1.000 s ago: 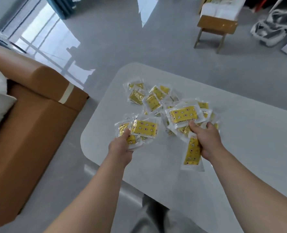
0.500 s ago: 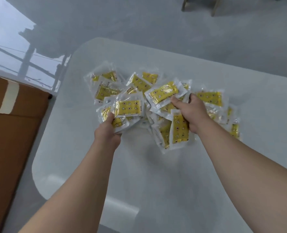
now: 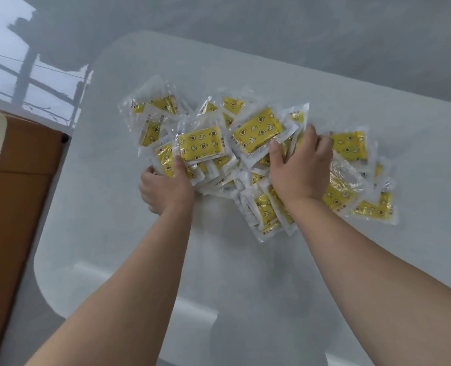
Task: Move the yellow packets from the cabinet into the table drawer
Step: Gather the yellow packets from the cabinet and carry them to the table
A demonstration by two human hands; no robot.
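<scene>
Head view: the yellow packets (image 3: pixel 257 132) lie heaped on the white bench (image 3: pixel 245 273), pointing every way. The two topmost have their long axes running left to right, tilted up toward the right, while those at the near edge run near to far. Each is a clear wrapper over a yellow pad printed with stars and moons. The left hand (image 3: pixel 166 188) pinches a bundle, thumb on top. The right hand (image 3: pixel 302 170), palm down, digs curled fingers (image 3: pixel 322 143) into the heap, gripping packets.
</scene>
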